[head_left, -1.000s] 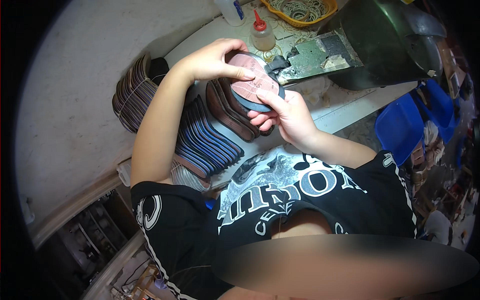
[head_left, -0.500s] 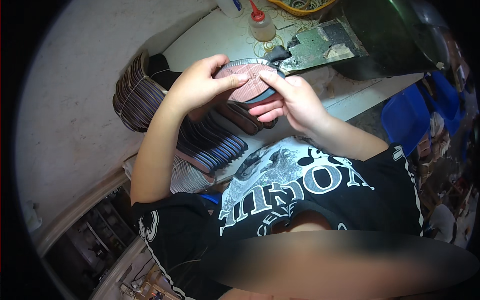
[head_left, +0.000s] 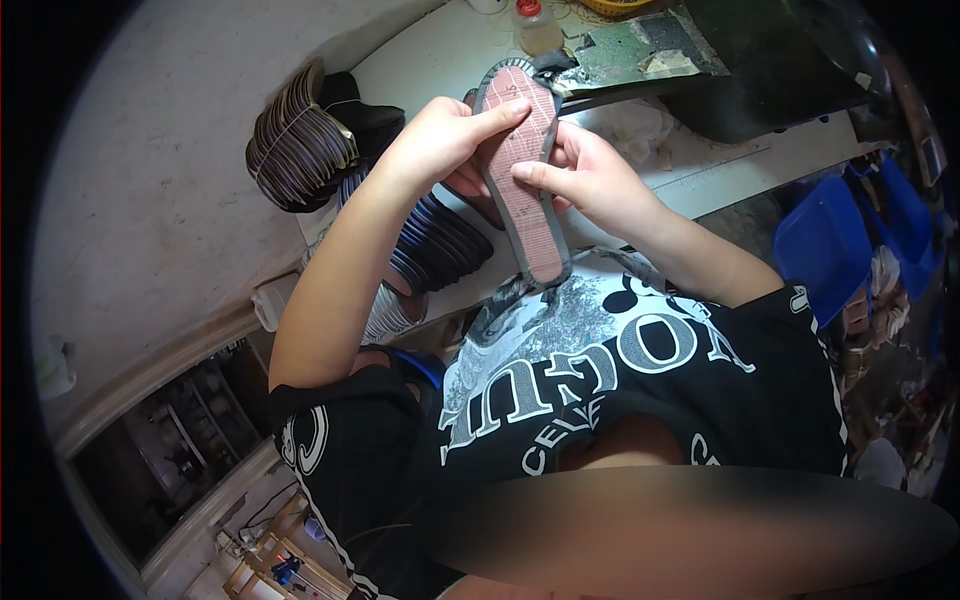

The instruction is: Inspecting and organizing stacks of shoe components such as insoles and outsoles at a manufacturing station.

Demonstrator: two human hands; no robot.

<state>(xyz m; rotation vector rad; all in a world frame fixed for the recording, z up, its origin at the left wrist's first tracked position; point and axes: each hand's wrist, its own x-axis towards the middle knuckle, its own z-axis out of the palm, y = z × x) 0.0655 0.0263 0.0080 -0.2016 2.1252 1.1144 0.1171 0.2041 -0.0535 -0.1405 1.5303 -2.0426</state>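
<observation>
A long shoe insole point(head_left: 530, 212), pinkish with fine lines and a dark grey rim, is held up in front of my chest. Its wide end points away from me, its narrow end toward my shirt. My left hand point(head_left: 440, 145) grips its left edge, thumb flat on the pink face. My right hand point(head_left: 605, 180) grips the right edge lower down, thumb on top and fingers curled behind. A brownish edge shows behind the insole near my left fingers; I cannot tell what it belongs to.
On the white table stand a tied bundle of insoles point(head_left: 290, 140) and a row of dark insoles point(head_left: 445, 240), both on the left. Farther back are a red-capped bottle point(head_left: 540, 35), a green board point(head_left: 645, 50) and a yellow basket point(head_left: 612, 5). Blue plastic bins point(head_left: 825, 235) stand right.
The insole has swung from tilted and foreshortened to lengthwise, its pink face now fully showing. My right hand has slid lower along it. The view has shifted slightly.
</observation>
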